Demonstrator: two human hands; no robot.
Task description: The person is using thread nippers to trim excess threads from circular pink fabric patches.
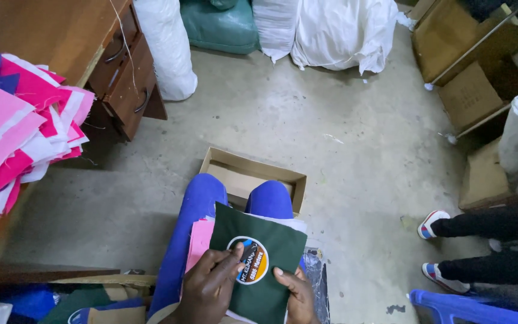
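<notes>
Holding green cloth patch (259, 264) on lap: left hand (208, 288) fingers pinching its edge, right hand (298, 297) fingers pressed underneath; pink pieces (199, 240) below, unhandled.

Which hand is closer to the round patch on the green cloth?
Left. The left hand has fingers touching the round patch; the right hand grips the green cloth edge beside it.

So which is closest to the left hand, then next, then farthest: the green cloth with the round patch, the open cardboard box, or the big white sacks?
From the left hand:
1. Green cloth with the round patch, under its fingers.
2. Open cardboard box, on the floor past the knees.
3. Big white sacks, by the far wall.
</notes>
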